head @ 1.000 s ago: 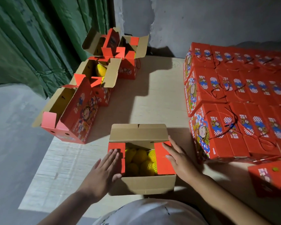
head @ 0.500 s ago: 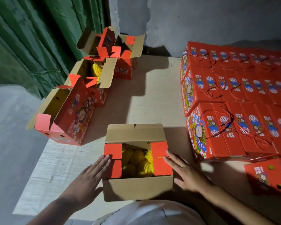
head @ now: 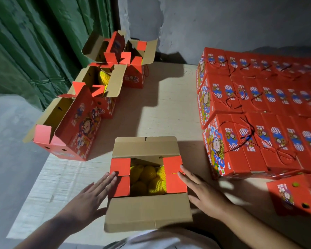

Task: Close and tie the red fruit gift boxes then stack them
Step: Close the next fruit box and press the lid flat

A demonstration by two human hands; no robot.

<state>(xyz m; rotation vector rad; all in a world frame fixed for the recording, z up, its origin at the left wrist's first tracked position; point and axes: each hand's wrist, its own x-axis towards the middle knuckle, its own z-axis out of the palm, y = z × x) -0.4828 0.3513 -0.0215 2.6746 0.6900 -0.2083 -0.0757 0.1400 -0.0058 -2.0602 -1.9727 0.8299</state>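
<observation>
open box (head: 147,211) on table (head: 169,105), near edge, yellow fruit (head: 147,178) inside | left hand (head: 90,200) flat against left side flap, fingers straight | right hand (head: 205,193) flat on right flap, fingers straight | tied boxes (head: 258,112) stacked right

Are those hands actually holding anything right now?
Nothing is gripped. The left hand and right hand lie flat with straight fingers against the red side flaps of the open box.

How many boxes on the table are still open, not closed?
4: the box between the hands, a large one at left, one behind it showing fruit, and the far one near the curtain. None seems hidden.
</observation>
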